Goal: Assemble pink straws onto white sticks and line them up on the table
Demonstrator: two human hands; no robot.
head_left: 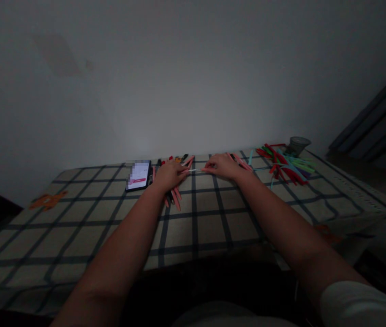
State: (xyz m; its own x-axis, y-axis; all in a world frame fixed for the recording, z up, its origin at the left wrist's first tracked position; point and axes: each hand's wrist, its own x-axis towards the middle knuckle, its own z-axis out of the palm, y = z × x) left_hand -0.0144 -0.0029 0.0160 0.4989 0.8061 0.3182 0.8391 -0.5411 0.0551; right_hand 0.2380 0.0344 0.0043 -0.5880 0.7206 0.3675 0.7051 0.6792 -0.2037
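Note:
My left hand (169,175) and my right hand (222,165) rest near the far edge of a checked tablecloth (193,218). Both are closed in a pinch and meet on one thin pale stick (196,170) held between them. Several pink pen-like sticks (175,197) lie under and beside the left hand. A few more pink sticks (242,162) lie just right of the right hand. The room is dim and the fingers are small in view.
A lit phone (139,175) lies left of my left hand. A heap of red, green and blue sticks (286,165) sits at the far right, with a small grey cup (298,145) behind it. A white wall stands just beyond the table.

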